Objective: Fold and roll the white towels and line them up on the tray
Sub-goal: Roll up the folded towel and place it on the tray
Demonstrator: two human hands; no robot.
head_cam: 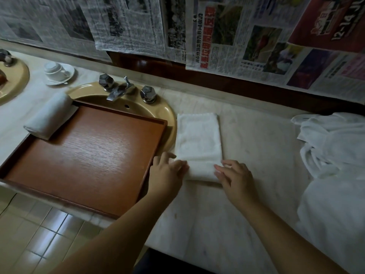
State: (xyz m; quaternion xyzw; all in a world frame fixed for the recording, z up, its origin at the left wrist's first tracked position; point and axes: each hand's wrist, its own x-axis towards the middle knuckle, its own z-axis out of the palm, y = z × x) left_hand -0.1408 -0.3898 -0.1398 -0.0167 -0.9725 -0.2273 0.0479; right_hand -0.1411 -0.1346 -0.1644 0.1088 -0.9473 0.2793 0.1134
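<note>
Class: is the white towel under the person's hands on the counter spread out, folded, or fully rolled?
Folded, barely rolled. The towel lies as a narrow flat strip; only its near end is turned up under both hands.

Marble counter (256, 139): tray (94, 155), towels (199, 143).

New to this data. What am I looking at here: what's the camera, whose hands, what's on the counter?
There is no robot: a person works bare-handed, and the one picture comes from a wide-angle camera on their head, looking down. The left hand and right hand rest with fingers on the near end of a folded towel on the marble counter, seemingly about to roll it. To the left, a wooden tray sits over a sink and carries one rolled towel at its far left corner. A heap of unfolded towels lies to the right. A cup and saucer stand farther back.
</note>
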